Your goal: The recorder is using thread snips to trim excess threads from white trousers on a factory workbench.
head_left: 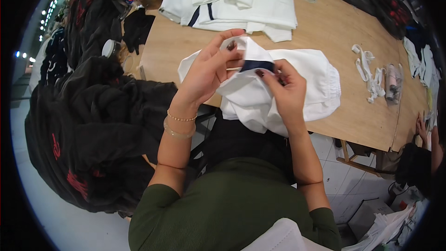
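A white garment point(310, 67) with a dark navy band point(257, 65) and a gathered elastic edge lies over the table's front edge, part of it hanging toward my lap. Both hands hold its raised part. My left hand point(214, 67) pinches the white cloth left of the band, its fingers curled into the fold. Gripping the cloth at the band's right end, my right hand point(289, 88) has its thumb on the near side. Some fingertips of both hands are hidden in the fabric.
White garments with navy stripes point(232, 11) are stacked at the back of the wooden table point(320, 28). Dark clothes point(107, 111) heap up at my left. White elastic strips point(365, 67) and a plastic-wrapped roll point(394, 82) lie at right. Another person's hand point(421, 128) shows at the far right.
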### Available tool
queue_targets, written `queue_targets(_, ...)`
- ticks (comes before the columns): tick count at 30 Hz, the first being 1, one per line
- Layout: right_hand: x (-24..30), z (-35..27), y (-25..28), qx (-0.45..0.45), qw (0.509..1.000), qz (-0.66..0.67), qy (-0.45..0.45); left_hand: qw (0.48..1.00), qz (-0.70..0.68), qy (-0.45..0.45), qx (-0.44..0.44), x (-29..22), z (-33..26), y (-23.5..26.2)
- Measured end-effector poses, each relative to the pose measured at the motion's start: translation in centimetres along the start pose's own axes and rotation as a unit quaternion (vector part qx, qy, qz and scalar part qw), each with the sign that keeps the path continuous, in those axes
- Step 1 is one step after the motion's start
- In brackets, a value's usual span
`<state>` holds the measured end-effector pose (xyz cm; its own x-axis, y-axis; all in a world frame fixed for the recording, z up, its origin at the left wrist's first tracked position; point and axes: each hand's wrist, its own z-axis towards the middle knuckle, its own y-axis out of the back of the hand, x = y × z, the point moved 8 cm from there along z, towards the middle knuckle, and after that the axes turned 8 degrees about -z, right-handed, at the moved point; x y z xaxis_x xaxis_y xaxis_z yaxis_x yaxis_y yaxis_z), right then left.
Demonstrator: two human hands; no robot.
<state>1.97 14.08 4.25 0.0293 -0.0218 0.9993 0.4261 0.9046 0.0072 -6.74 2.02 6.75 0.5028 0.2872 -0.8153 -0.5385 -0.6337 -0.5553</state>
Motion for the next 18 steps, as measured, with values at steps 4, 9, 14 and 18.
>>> queue_targets(4, 0.4, -0.2, 5.3, -0.079, 0.997, 0.007, -0.004, 0.980, 0.177, -0.011, 0.094, 0.8, -0.4, -1.2)
queue_targets(9, -0.1, -1.5, 7.5, -0.092, 0.995, 0.015, -0.036, 0.943, 0.301, -0.067, 0.123, 2.8, -0.5, -2.8)
queue_targets(14, -0.5, -2.0, 7.1, -0.075, 0.996, -0.016, -0.052, 0.977, 0.208, -0.011, 0.038, 4.7, 0.8, -3.3)
queue_targets(18, 0.0, -2.1, 8.5, -0.135, 0.986, -0.091, 0.024, 0.991, 0.104, 0.027, 0.080, 4.4, 0.6, -4.1)
